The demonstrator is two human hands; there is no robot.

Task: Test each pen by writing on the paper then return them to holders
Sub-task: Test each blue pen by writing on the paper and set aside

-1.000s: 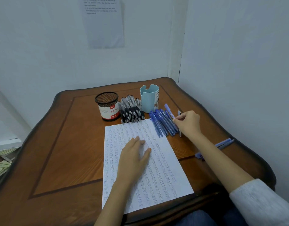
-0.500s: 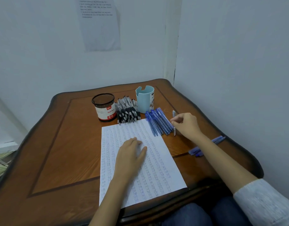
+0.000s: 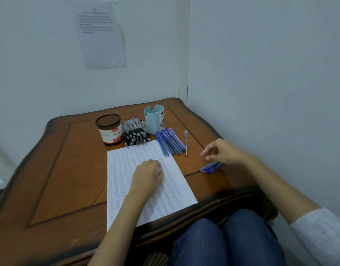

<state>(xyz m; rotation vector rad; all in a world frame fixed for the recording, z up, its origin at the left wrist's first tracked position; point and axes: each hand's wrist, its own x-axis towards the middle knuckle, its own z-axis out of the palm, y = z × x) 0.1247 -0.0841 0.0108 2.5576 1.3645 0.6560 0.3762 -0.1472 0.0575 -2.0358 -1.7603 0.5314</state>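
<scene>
Two hands are seen above a wooden table (image 3: 59, 169) set into a corner. The left hand (image 3: 148, 175) is laid palm-down on the paper (image 3: 123, 181), a sheet covered in rows of small handwriting. Its fingers are kept together and slightly bent, and nothing is held in them.

The right hand (image 3: 224, 152) is held just over a small bunch of loose blue pens (image 3: 211, 167) near the table's right edge. Its fingers are loosely parted and gently curved, with the forefinger pointed left. No pen is gripped (whether the heel of the hand touches the bunch cannot be told).

A row of blue pens (image 3: 170, 143) is laid side by side at the paper's far right corner. Just right of it, a single pen (image 3: 186, 142) with a pale barrel is placed on its own. A pile of black pens (image 3: 135, 133) is heaped at the paper's far edge, between the two holders. The mesh holder (image 3: 109, 129), black with a red and white label, is stood to the left. The light-blue holder (image 3: 154, 119) is stood to the right. No pens are seen sticking out of either.

A printed sheet (image 3: 102, 35) is fixed to the wall behind.
</scene>
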